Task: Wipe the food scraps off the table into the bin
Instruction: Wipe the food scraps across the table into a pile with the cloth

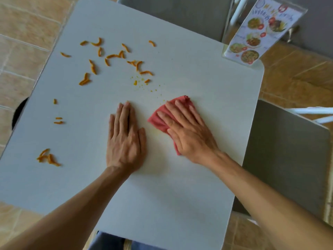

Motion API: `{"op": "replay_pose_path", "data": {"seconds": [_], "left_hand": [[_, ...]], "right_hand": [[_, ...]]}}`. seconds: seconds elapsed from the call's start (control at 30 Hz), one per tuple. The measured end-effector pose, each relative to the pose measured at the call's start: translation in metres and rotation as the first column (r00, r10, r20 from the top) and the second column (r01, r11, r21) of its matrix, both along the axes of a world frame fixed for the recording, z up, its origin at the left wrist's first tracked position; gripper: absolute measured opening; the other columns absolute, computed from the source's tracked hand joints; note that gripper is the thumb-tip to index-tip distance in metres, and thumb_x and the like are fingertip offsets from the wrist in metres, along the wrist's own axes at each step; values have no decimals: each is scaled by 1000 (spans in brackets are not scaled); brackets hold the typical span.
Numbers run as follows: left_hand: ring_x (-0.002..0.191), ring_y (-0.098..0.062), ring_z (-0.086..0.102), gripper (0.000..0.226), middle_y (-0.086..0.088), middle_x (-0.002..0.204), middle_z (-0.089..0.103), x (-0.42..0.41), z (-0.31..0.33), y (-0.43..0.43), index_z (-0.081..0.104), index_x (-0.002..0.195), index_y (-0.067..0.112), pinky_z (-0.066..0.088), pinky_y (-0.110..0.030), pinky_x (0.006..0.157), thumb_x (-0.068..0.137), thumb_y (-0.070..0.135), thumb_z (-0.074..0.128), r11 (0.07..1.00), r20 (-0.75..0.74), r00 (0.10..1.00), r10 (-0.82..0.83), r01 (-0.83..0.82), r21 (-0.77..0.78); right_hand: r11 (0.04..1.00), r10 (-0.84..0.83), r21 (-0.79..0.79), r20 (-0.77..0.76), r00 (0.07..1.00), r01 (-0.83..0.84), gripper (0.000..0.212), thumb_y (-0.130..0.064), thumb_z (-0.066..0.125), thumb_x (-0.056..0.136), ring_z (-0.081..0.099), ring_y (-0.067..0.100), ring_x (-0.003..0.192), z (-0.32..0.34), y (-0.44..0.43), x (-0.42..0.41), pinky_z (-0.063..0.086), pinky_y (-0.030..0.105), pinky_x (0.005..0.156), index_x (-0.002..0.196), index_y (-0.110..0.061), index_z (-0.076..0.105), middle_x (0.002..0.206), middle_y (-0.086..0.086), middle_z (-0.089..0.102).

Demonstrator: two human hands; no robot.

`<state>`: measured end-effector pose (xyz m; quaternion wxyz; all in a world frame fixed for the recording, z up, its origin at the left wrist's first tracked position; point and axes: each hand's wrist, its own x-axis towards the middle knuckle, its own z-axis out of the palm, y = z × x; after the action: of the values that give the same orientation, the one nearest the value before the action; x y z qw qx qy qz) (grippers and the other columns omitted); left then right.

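Orange food scraps lie scattered over the far left part of the white table, with a small pile near the left edge and fine crumbs near the middle. My right hand presses flat on a red cloth at the table's middle, just right of the crumbs. My left hand lies flat on the bare tabletop beside the cloth, fingers together, holding nothing. A dark round shape shows past the table's left edge; I cannot tell if it is the bin.
A clear menu stand with food pictures stands on the far right corner. Grey chair seats sit at the far side and the right side. Tan tiled floor surrounds the table.
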<state>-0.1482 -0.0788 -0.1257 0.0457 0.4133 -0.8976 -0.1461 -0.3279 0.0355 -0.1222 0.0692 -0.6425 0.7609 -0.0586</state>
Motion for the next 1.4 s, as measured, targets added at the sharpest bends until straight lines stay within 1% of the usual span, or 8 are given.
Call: {"op": "replay_pose_path", "data": {"seconds": [0.17,0.33,0.5,0.7,0.9,1.17,1.33,1.4], "left_hand": [[153,-26,8,64,-16,163,16,4,0,1,24,152,-3,8,-45,124,98,30,35,1000,-16,1000,-3,3,-12],[152,-30,13,63,-18,162,21,3,-1,-1,28,151,-4,14,-49,123,98,30,36,1000,-56,998,-22,21,-14],[150,-38,19,53,-24,155,31,7,6,-26,37,146,-5,25,-53,119,99,19,41,999,-255,966,40,-36,21],[151,-34,14,58,-21,159,25,5,-3,-71,30,149,-4,14,-46,123,100,26,29,962,-156,949,275,-270,51],[153,-26,9,59,-14,164,17,11,-7,-67,22,154,2,2,-35,125,103,31,26,966,-55,965,257,-258,-24],[153,-24,9,58,-13,164,17,8,-6,-69,21,154,1,6,-38,125,103,28,29,965,-31,965,261,-261,-6],[154,-21,2,59,-11,165,11,11,-4,-66,17,155,2,3,-37,125,104,31,22,965,2,965,263,-263,16],[154,-22,3,59,-12,165,13,13,-4,-66,19,155,2,3,-37,125,103,30,24,966,6,966,258,-258,14]], "right_hand": [[627,-778,-92,-33,627,773,53,-33,31,104,29,38,151,-8,-35,-20,23,58,122,153,-15,41,162,16,33],[977,-212,13,-25,977,212,56,-40,28,103,21,31,155,-2,-60,-44,15,51,126,157,-25,33,167,8,26],[655,-754,22,-33,656,755,56,-34,26,107,9,33,157,-2,-89,-74,5,53,127,160,-18,21,169,11,14],[977,-209,-56,-4,978,208,57,-41,26,103,22,31,155,-7,-91,-52,15,53,126,157,-25,33,166,8,27],[619,-779,-146,13,627,772,52,-30,31,106,31,39,149,-15,-68,-14,24,57,122,152,-8,41,161,18,35],[984,-161,-73,34,986,163,50,-37,38,105,27,33,153,-5,-47,73,24,56,122,153,-23,43,163,9,34],[805,-584,-114,20,812,582,51,-30,48,100,34,37,149,-9,-128,54,27,58,120,150,-21,47,160,12,40],[917,-383,-117,16,924,382,53,-30,52,99,33,37,150,-12,-131,73,27,59,120,150,-21,47,160,11,41]]}}
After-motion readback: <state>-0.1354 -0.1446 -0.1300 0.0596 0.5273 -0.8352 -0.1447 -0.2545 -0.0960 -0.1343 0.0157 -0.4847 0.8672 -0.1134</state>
